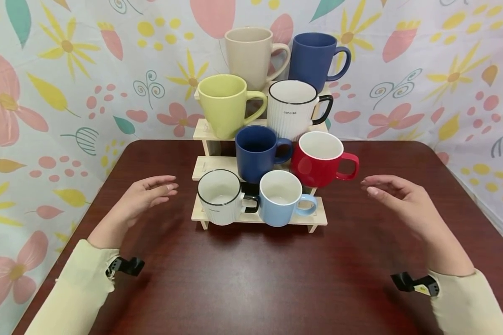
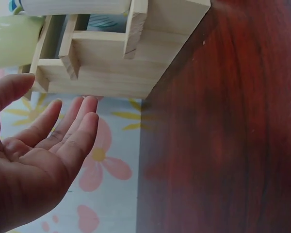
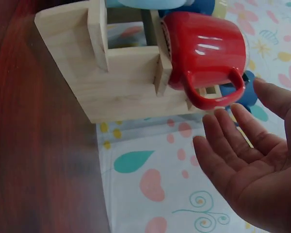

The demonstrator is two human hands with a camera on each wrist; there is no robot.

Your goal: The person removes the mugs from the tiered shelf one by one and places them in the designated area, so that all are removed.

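A stepped wooden rack (image 1: pixel 200 167) holds several mugs, two to each tier. Lowest are a white black-rimmed mug (image 1: pixel 220 204) and a light blue mug (image 1: pixel 278 200). Above them sit a dark blue mug (image 1: pixel 255 156) and a red mug (image 1: pixel 316 160). Higher up are a yellow-green mug (image 1: pixel 222 107) and a white ribbed mug (image 1: pixel 291 111). On top stand a beige mug (image 1: pixel 249 56) and a blue mug (image 1: pixel 312 60). My left hand (image 1: pixel 146 195) hovers left of the rack, relaxed and holding nothing. My right hand (image 1: pixel 402 197), likewise relaxed, is nearest the red mug's handle (image 3: pixel 216 99).
The rack stands on a dark reddish-brown table (image 1: pixel 251 279), toward its back edge. A flower-print cloth (image 1: pixel 109 70) hangs behind and at the sides. Each wrist carries a black strap, the left one (image 1: pixel 125 266) by a pale sleeve (image 1: pixel 75 288).
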